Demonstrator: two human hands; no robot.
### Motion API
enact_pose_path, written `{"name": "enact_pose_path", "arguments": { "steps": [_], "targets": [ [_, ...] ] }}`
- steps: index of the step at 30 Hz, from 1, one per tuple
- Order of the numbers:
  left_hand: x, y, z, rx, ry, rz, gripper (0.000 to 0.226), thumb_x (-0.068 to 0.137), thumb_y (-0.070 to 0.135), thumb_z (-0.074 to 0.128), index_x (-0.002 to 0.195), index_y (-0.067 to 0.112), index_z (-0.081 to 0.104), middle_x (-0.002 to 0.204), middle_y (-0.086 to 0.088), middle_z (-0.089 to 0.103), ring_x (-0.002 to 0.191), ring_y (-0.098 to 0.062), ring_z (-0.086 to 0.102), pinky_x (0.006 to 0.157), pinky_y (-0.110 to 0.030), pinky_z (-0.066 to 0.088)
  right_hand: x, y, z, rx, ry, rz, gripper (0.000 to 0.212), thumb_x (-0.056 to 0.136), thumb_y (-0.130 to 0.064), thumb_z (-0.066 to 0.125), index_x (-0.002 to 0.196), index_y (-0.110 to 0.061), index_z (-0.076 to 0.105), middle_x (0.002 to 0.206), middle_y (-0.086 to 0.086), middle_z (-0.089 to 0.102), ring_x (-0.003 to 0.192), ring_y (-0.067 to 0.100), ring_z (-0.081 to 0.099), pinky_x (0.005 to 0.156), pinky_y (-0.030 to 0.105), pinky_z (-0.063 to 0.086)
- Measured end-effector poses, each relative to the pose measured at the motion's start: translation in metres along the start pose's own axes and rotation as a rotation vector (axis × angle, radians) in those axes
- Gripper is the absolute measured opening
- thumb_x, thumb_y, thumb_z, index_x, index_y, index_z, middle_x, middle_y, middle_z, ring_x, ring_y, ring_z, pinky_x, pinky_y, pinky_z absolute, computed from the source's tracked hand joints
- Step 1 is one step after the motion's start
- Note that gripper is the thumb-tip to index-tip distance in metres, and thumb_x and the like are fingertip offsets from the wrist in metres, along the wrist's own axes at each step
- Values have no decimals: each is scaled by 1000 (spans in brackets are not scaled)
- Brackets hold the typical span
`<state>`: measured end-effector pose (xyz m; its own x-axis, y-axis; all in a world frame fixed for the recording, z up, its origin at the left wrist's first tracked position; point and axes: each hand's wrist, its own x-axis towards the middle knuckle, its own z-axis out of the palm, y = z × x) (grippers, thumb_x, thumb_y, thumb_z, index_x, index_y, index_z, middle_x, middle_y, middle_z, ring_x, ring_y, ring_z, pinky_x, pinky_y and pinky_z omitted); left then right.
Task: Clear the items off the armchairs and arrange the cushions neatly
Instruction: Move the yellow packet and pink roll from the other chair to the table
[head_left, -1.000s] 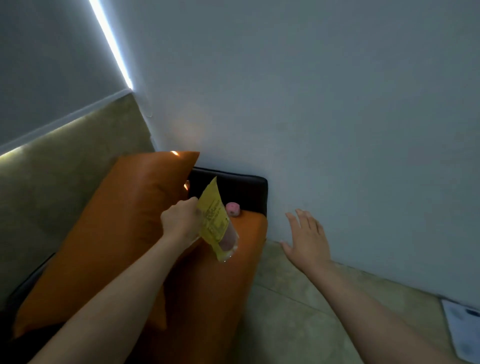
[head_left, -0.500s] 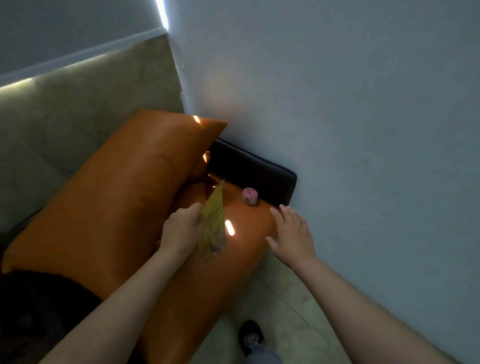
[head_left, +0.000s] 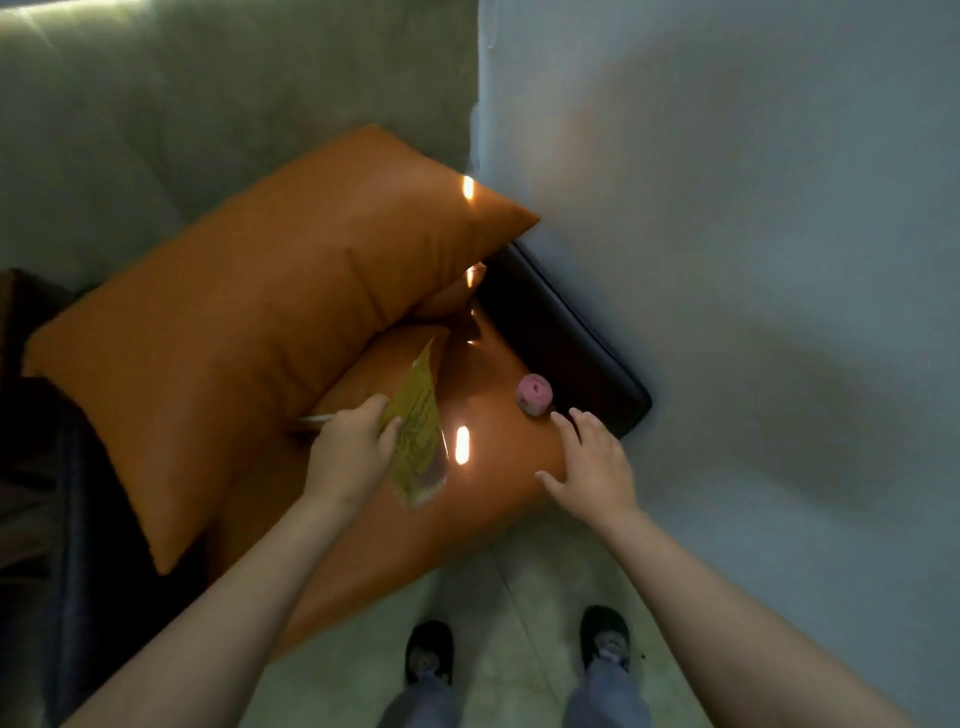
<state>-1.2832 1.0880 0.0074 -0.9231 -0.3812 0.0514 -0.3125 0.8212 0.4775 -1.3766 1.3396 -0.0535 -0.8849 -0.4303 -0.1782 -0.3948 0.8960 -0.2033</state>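
Clearing step: left hand (head_left: 353, 457) grips yellow packet (head_left: 418, 441); right hand (head_left: 592, 467) (grip spread, empty) beside pink object (head_left: 534, 394), likely pinching next.

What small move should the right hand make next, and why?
Probably the right hand should reach slightly forward and pinch the small pink object. That item lies loose on the orange seat cushion, close in front of this hand, which is open and holds nothing. The left hand grips the yellow packet, so it is not free.
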Motion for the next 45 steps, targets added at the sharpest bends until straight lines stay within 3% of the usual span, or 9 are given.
{"name": "enact_pose_path", "arguments": {
  "steps": [4, 7, 11, 23, 29, 33, 36, 39, 45],
  "targets": [
    [-15, 20, 29, 0, 77, -194, 24, 92, 22, 59, 112, 9, 63, 82, -15, 70, 74, -36, 66, 60, -41, 52, 31, 36, 3, -31, -83, -193, 83, 84, -58, 57, 150, -23, 19, 157, 5, 20, 145, 22, 12, 117, 37, 13],
    [-21, 36, 57, -31, 127, -283, 16, 92, 20, 58, 103, 10, 62, 74, -14, 68, 68, -36, 65, 55, -37, 48, 63, 59, 6, -58, -75, -277, 87, 81, -58, 60, 150, -24, 19, 157, 5, 21, 145, 23, 15, 117, 37, 14],
    [-12, 45, 96, -29, 147, -375, 12, 92, 23, 56, 98, 13, 59, 65, -13, 65, 58, -35, 63, 56, -44, 52, 96, 72, 31, -47, -131, -320, 92, 78, -57, 65, 150, -24, 18, 156, 7, 20, 144, 24, 15, 117, 38, 16],
    [15, 28, 175, -96, 261, -358, 6, 93, 22, 59, 92, 17, 62, 59, 3, 62, 46, -12, 60, 49, -38, 51, 233, 97, 146, -124, -205, -279, 105, 79, -38, 73, 152, -25, -2, 159, 14, 1, 146, 32, -2, 118, 43, 4],
    [22, 10, 220, -151, 338, -376, 7, 93, 21, 60, 88, 18, 64, 52, 9, 58, 43, -7, 58, 49, -36, 49, 276, 109, 214, -78, -229, -300, 101, 82, -53, 65, 152, -27, -3, 159, 15, -1, 146, 32, -4, 117, 44, 1],
    [17, 4, 237, -177, 371, -397, 7, 92, 21, 60, 88, 17, 63, 51, 7, 58, 41, -8, 58, 49, -32, 48, 277, 114, 235, 6, -117, -318, 82, 85, -35, 67, 150, -23, 17, 154, 15, 15, 142, 32, 12, 116, 46, 22],
    [14, 6, 236, -211, 369, -414, 6, 93, 19, 60, 87, 18, 61, 53, 9, 58, 42, -4, 59, 44, -22, 43, 266, 114, 232, 27, -85, -298, 65, 82, -29, 70, 137, -24, 36, 142, 11, 31, 129, 29, 29, 98, 41, 44],
    [7, 14, 223, -226, 341, -441, 6, 93, 18, 60, 87, 18, 62, 53, 9, 59, 41, -3, 58, 45, -24, 44, 241, 113, 217, 57, -124, -259, 62, 78, -37, 73, 130, -24, 41, 134, 8, 35, 123, 26, 32, 84, 34, 47],
    [-9, 44, 168, -195, 279, -489, 9, 94, 24, 57, 93, 18, 63, 65, 2, 65, 46, -8, 60, 44, -29, 46, 192, 92, 131, 186, -90, -376, 63, 74, -42, 75, 127, -27, 44, 124, 4, 40, 119, 21, 38, 76, 32, 51]
  ]
}}
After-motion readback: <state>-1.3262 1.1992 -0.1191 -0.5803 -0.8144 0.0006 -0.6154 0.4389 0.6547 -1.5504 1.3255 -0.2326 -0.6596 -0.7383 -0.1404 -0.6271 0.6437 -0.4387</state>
